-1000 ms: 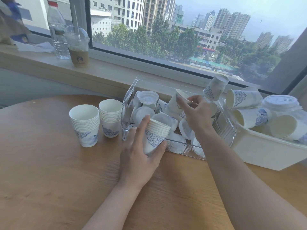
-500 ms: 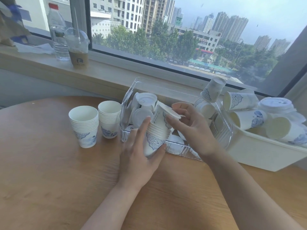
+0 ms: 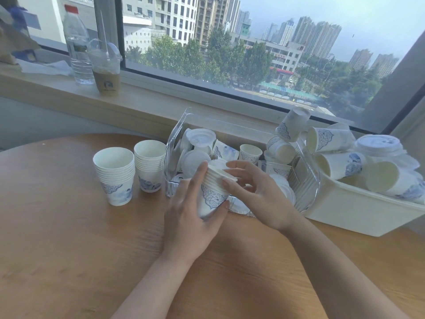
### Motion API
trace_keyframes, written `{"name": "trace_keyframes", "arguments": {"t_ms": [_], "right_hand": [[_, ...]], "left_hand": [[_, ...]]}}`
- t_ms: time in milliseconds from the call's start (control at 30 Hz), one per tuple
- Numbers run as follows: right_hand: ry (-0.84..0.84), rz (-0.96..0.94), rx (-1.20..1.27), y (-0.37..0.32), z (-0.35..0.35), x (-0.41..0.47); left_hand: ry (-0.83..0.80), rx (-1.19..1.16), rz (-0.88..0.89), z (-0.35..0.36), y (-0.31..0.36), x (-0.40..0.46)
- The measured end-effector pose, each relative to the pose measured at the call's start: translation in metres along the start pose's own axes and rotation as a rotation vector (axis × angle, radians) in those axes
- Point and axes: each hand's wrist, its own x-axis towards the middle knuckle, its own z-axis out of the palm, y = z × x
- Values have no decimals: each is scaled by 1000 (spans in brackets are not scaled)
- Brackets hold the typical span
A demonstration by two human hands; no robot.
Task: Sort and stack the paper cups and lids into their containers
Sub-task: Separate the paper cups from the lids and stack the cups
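Observation:
My left hand [image 3: 190, 212] grips a stack of nested white paper cups with blue pattern [image 3: 212, 194] just in front of the clear plastic bin [image 3: 308, 180]. My right hand [image 3: 255, 194] sits at the stack's rim, its fingers mostly straight and touching the top cup. The clear bin holds several white lids [image 3: 197, 161] and loose cups [image 3: 250, 153]. Two more cup stacks, one [image 3: 115, 176] and the other [image 3: 149, 166], stand on the table to the left. A white tub [image 3: 358, 208] at the right is heaped with loose cups and lids.
The round wooden table [image 3: 69, 249] stretches left and toward me. On the window sill behind stand a water bottle [image 3: 77, 44] and a lidded iced drink with a straw [image 3: 105, 67]. The window wall is close behind the bins.
My right hand brought a single cup from the clear bin down onto the stack in my left hand; that cup now sits nested on top and the fingers have loosened.

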Motion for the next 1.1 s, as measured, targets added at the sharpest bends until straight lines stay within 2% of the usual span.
{"name": "trace_keyframes", "arguments": {"t_ms": [267, 367, 467, 533, 700, 833, 967, 1100], "right_hand": [[-69, -18, -72, 1, -5, 4], [18, -11, -103, 3, -14, 21], [188, 18, -280, 13, -28, 46], [233, 70, -397, 21, -35, 63], [136, 170, -610, 39, -36, 84], [177, 166, -625, 46, -33, 86], [269, 161, -541, 46, -36, 79], [365, 67, -510, 33, -43, 67]], "left_hand": [[-14, -33, -48, -2, 1, -1], [-25, -53, -88, -3, -2, -1], [-41, -59, -101, -2, -2, -1], [-45, -59, -95, -2, -3, -1], [-19, -45, -80, -2, -5, 0], [-16, -47, -81, 0, -5, 1], [-22, -40, -73, 0, -5, -1], [-28, -38, -77, 0, -4, 0]]}}
